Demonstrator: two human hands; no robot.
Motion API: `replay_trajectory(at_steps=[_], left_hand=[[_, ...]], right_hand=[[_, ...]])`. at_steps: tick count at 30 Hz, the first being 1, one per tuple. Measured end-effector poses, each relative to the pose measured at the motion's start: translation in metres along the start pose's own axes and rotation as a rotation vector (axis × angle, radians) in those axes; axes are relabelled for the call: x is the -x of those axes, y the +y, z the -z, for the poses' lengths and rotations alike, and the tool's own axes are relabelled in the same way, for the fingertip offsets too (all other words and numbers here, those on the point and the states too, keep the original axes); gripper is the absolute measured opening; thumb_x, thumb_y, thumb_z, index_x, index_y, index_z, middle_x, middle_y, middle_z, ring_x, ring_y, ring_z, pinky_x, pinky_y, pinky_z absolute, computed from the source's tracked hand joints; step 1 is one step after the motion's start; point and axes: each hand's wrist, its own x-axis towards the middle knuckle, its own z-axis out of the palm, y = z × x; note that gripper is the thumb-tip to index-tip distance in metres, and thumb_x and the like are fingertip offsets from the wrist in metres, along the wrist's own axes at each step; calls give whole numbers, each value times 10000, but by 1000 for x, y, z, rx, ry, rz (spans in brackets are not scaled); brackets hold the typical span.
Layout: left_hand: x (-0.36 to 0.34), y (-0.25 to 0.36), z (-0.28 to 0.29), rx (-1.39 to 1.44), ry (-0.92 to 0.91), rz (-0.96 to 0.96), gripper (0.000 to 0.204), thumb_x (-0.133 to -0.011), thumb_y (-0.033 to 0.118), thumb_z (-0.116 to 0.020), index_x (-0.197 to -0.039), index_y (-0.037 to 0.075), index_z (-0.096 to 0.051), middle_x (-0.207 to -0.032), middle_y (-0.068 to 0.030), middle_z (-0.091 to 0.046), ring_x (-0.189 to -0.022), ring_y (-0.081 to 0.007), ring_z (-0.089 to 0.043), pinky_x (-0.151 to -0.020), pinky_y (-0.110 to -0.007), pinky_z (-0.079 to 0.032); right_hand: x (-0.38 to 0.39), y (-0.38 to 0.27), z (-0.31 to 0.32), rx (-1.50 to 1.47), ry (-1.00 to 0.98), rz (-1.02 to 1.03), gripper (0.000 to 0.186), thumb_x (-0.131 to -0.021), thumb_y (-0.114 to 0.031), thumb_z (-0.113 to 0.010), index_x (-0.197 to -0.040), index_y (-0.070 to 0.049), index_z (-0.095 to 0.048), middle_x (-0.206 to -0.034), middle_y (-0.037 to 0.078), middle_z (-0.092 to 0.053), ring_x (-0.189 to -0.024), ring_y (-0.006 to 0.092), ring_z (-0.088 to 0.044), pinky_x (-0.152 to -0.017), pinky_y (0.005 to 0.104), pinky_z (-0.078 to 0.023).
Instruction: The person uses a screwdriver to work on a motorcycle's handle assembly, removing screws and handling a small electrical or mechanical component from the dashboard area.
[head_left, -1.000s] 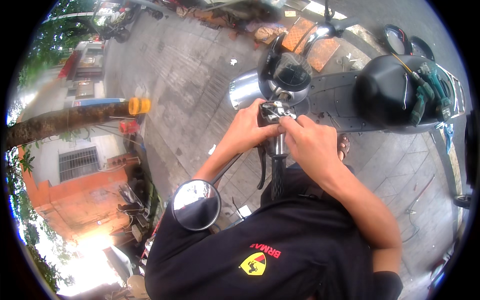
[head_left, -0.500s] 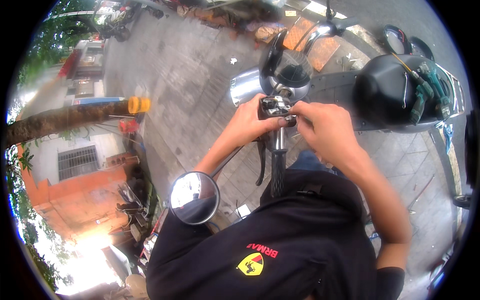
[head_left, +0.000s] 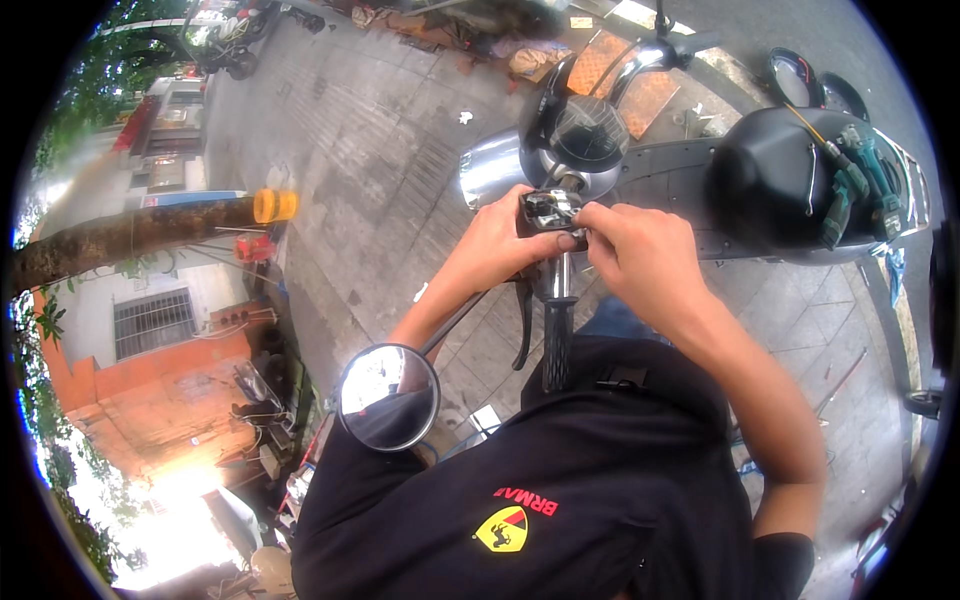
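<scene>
A dark handlebar switch housing with shiny metal parts (head_left: pixel 548 210) sits at the inner end of a scooter handlebar. My left hand (head_left: pixel 488 245) is closed round it, with the thumb along its near edge. The fingertips of my right hand (head_left: pixel 640 250) are pinched together at the housing's right side; whatever is between them is too small or hidden to name. From the housing, the black ribbed handlebar grip (head_left: pixel 558 345) points toward my body, and the brake lever (head_left: pixel 523 325) hangs beside it. Past the housing is the round speedometer (head_left: pixel 590 130).
A round mirror (head_left: pixel 388 397) stands near my left forearm. On the black scooter seat (head_left: pixel 745 185) lie green power tools (head_left: pixel 850 195), a wrench (head_left: pixel 810 180) and a yellow-shafted tool (head_left: pixel 800 123). A tree trunk (head_left: pixel 140 232) with a yellow band crosses the left side.
My right hand has shifted slightly left, its fingertips now closer in over the housing. My left hand keeps its hold in the same place.
</scene>
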Motion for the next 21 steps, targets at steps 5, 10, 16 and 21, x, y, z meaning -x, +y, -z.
replay_trajectory(at_steps=[5,10,16,21], left_hand=[[1,2,1,72,-50,46,630,-734,362,-852,-1147,-7,-551,-889,-38,-628,-749,-90,-584,-613,-242,-462],[1,3,0,22,-1,40,700,-684,461,-826,-1114,-33,-579,-905,-125,-704,-821,-188,-686,-723,-307,-530],[2,5,0,-28,13,41,727,-677,482,-824,-1116,-42,-577,-926,-142,-706,-846,-206,-692,-748,-331,-535],[0,3,-1,-55,29,-12,734,-681,500,-819,-1114,-42,-577,-946,-155,-706,-870,-224,-695,-768,-343,-535]], right_hand=[[-8,3,6,52,-60,56,92,-838,-166,-628,-895,-94,-643,-720,109,-656,-673,314,-673,-587,444,-521],[-7,-3,0,67,-49,20,115,-818,-151,-656,-920,-100,-638,-733,100,-656,-658,309,-675,-570,432,-525],[4,-8,-13,52,39,-52,144,-808,-125,-664,-951,-118,-649,-737,82,-640,-626,305,-650,-540,420,-504],[9,-8,-17,38,88,-68,152,-799,-106,-669,-949,-123,-655,-735,77,-625,-616,299,-636,-531,416,-493]])
